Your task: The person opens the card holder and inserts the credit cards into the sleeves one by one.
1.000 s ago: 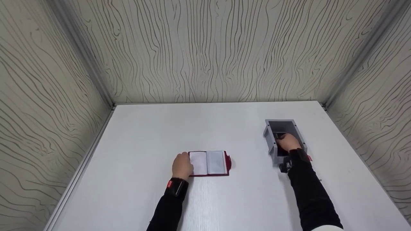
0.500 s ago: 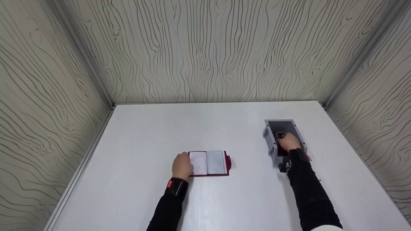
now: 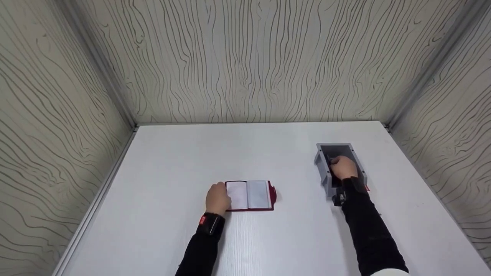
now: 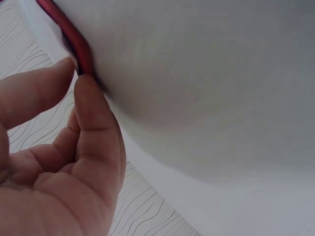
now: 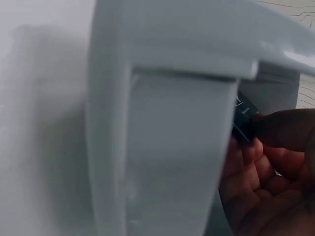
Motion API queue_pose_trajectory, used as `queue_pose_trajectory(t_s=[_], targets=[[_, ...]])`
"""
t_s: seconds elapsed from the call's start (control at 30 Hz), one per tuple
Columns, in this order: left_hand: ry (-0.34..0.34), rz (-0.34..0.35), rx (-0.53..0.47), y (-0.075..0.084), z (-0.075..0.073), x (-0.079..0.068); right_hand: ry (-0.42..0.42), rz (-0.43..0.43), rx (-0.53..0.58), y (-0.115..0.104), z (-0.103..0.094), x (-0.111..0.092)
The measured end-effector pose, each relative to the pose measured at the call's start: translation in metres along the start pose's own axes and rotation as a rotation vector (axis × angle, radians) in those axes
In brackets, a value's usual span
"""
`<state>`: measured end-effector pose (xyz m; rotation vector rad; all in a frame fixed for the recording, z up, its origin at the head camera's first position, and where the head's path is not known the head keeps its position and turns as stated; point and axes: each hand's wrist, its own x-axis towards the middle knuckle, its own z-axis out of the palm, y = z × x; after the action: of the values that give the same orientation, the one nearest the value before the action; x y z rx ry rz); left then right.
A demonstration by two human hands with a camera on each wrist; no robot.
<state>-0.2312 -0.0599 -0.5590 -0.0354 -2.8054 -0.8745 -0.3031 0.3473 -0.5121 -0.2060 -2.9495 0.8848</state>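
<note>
A small red card holder (image 3: pixel 257 194) lies spread on the table, its pale sleeve pages facing up and a tab on its right side. Its left edge is pinched between the thumb and fingers of my left hand (image 3: pixel 217 198); the left wrist view shows the red cover edge (image 4: pixel 81 49) at the fingertips. My right hand (image 3: pixel 344 167) reaches down into a grey plastic bin (image 3: pixel 323 174) at the right. There it pinches a dark card (image 5: pixel 244 117) with white markings between thumb and fingers. The bin's wall hides part of that card in the right wrist view.
The white table (image 3: pixel 172 161) runs back to a wood-grain patterned wall (image 3: pixel 245 65). Similar panels close off the left and right sides, with grey metal posts in the corners.
My right hand has shifted slightly left and up inside the bin, and the dark card has turned in its fingers. My left hand and the card holder have stayed put.
</note>
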Motion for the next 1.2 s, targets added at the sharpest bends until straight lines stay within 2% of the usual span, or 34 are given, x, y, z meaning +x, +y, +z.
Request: queue_pose_trajectory(t_s=[0.2,0.47,0.73,0.87,1.03,1.2], targets=[[0.011,-0.004,0.003,-0.001,0.001,0.001,0.022,0.031,0.026,-0.002,-0.006,-0.001],[0.007,-0.007,0.0,-0.001,0.001,0.0,0.085,0.044,0.073,-0.008,-0.028,-0.007],[-0.006,-0.02,-0.004,0.002,-0.001,0.001,0.234,-0.002,0.098,-0.026,-0.046,-0.013],[-0.009,-0.033,0.011,0.002,-0.002,0.001,0.29,-0.037,0.107,-0.037,-0.046,-0.014],[-0.004,-0.025,0.035,0.002,-0.001,0.002,0.282,-0.067,0.129,-0.051,-0.042,-0.016],[-0.013,-0.028,0.017,0.002,-0.002,0.0,0.269,-0.096,0.139,-0.064,-0.036,-0.019]])
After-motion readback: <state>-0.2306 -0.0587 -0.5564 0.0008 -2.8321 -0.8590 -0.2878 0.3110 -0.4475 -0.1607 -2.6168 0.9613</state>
